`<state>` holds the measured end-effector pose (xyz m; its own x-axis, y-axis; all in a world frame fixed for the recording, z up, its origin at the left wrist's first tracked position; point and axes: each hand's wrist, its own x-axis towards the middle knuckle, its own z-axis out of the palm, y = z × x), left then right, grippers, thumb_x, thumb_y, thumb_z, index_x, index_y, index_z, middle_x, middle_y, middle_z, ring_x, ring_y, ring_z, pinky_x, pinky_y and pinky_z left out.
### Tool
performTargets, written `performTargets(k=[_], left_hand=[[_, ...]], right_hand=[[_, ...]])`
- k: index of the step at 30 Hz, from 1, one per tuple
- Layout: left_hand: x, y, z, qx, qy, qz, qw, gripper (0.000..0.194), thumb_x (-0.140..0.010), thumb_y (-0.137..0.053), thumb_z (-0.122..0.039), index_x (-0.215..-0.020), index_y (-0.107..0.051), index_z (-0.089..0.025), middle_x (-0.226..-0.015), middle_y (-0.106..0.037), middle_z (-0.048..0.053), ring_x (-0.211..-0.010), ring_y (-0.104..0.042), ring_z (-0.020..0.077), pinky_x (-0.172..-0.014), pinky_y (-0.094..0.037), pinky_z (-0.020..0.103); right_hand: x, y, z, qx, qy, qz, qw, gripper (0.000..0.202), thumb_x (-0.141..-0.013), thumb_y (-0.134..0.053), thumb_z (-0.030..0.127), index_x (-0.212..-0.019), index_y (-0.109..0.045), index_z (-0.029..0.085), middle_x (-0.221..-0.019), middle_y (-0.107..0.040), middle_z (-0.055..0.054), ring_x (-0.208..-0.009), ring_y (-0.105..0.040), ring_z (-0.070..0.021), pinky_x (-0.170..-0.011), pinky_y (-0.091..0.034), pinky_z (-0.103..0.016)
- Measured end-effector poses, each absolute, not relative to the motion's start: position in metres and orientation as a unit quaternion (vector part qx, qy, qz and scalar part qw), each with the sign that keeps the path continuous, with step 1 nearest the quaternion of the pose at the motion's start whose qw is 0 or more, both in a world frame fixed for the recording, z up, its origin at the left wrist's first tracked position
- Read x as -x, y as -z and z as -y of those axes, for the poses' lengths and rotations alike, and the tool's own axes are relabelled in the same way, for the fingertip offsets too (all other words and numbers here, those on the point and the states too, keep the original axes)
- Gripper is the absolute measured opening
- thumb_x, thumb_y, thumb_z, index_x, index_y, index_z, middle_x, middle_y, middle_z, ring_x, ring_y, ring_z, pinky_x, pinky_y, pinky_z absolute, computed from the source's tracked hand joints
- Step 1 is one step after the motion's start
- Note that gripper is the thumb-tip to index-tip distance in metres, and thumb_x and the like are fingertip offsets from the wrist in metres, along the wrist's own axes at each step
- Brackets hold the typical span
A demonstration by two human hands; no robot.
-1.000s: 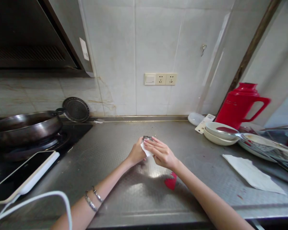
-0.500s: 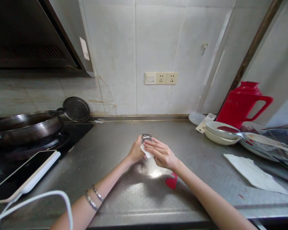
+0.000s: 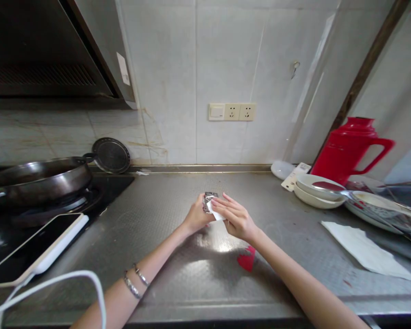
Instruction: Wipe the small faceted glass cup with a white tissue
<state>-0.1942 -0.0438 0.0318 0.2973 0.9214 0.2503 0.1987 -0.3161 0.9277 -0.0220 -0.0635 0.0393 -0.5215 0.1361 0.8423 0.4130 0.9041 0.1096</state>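
Note:
Over the middle of the steel counter (image 3: 178,274), my left hand (image 3: 195,217) grips a small shiny metal object (image 3: 208,199) from the left. My right hand (image 3: 234,217) presses a folded white tissue (image 3: 215,211) against that object with its fingertips. Both hands meet above the counter, wrists apart. A small red piece (image 3: 246,260) lies on the counter just under my right forearm.
A dark pan (image 3: 37,180) sits on the stove at left, with a tablet (image 3: 30,249) and white cable (image 3: 55,283) in front. At right stand a red jug (image 3: 349,148), stacked bowls (image 3: 317,194), plates and a white paper towel (image 3: 363,249).
The tissue has slid slightly up along the metal object, and my right fingers shifted with it. The view drifted a little; the hands stay in the same spot.

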Motion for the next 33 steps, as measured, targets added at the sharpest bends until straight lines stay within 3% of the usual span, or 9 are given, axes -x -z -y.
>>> performTargets(k=[6,9,13,17,23,27,30,33], left_hand=[[0.191,-0.033,0.050,-0.716,-0.429,-0.402,0.377,0.063,-0.060,-0.077,-0.041,-0.111,-0.052,-0.015,-0.084,-0.063,0.002,-0.068,-0.057,0.0136,-0.057,-0.047,0.023],[0.191,-0.035,0.050,-0.723,-0.434,-0.385,0.375,0.057,-0.064,-0.075,-0.041,-0.110,-0.056,-0.014,-0.084,-0.065,0.002,-0.073,-0.059,0.0146,-0.066,-0.048,0.025],[0.194,-0.037,0.047,-0.700,-0.428,-0.399,0.410,0.050,-0.070,-0.069,-0.047,-0.106,-0.059,-0.013,-0.076,-0.064,0.003,-0.065,-0.059,0.0142,-0.056,-0.048,0.023],[0.195,-0.038,0.046,-0.680,-0.394,-0.401,0.470,0.055,-0.073,-0.063,-0.055,-0.111,-0.058,-0.015,-0.069,-0.061,0.001,-0.050,-0.054,0.0112,-0.040,-0.043,0.020],[0.196,-0.038,0.047,-0.678,-0.359,-0.385,0.513,0.060,-0.075,-0.057,-0.063,-0.114,-0.058,-0.017,-0.075,-0.063,0.003,-0.043,-0.050,0.0074,-0.039,-0.043,0.019],[0.204,-0.041,0.043,-0.680,-0.332,-0.336,0.561,0.083,-0.071,-0.061,-0.065,-0.137,-0.035,-0.020,-0.107,-0.064,0.013,-0.060,-0.062,0.0126,-0.052,-0.051,0.024],[0.207,-0.040,0.038,-0.706,-0.359,-0.324,0.518,0.116,-0.061,-0.078,-0.049,-0.147,-0.005,-0.021,-0.127,-0.055,0.020,-0.093,-0.065,0.0238,-0.077,-0.053,0.037],[0.203,-0.034,0.038,-0.732,-0.393,-0.307,0.463,0.132,-0.052,-0.086,-0.031,-0.147,0.005,-0.022,-0.135,-0.049,0.021,-0.114,-0.056,0.0294,-0.097,-0.043,0.047]], right_hand=[[0.019,-0.034,0.053,0.269,0.009,0.784,0.560,0.032,-0.090,-0.045,0.012,-0.114,-0.063,0.024,-0.110,-0.070,-0.007,-0.106,-0.065,-0.0208,-0.099,-0.049,-0.043],[0.015,-0.033,0.051,0.321,-0.109,0.758,0.557,0.028,-0.092,-0.046,0.021,-0.112,-0.066,0.024,-0.112,-0.069,-0.007,-0.106,-0.065,-0.0230,-0.095,-0.051,-0.042],[0.015,-0.035,0.051,0.260,-0.255,0.786,0.500,0.046,-0.087,-0.052,0.024,-0.133,-0.049,0.025,-0.139,-0.050,-0.008,-0.126,-0.049,-0.0264,-0.103,-0.043,-0.047],[0.022,-0.032,0.053,0.244,-0.289,0.800,0.465,0.074,-0.078,-0.063,0.022,-0.144,-0.031,0.026,-0.150,-0.032,-0.010,-0.135,-0.037,-0.0265,-0.107,-0.038,-0.044],[0.029,-0.024,0.052,0.278,-0.286,0.776,0.488,0.079,-0.068,-0.076,0.028,-0.139,-0.039,0.027,-0.142,-0.042,-0.012,-0.129,-0.043,-0.0277,-0.098,-0.047,-0.042],[0.028,-0.022,0.048,0.290,-0.330,0.735,0.516,0.072,-0.068,-0.077,0.029,-0.133,-0.046,0.023,-0.133,-0.051,-0.013,-0.118,-0.054,-0.0265,-0.093,-0.051,-0.041],[0.029,-0.023,0.047,0.288,-0.383,0.702,0.526,0.067,-0.069,-0.076,0.030,-0.129,-0.049,0.021,-0.123,-0.060,-0.012,-0.106,-0.062,-0.0240,-0.089,-0.054,-0.040],[0.032,-0.027,0.049,0.289,-0.408,0.683,0.531,0.058,-0.069,-0.076,0.030,-0.122,-0.055,0.020,-0.113,-0.066,-0.009,-0.100,-0.065,-0.0231,-0.088,-0.055,-0.040]])
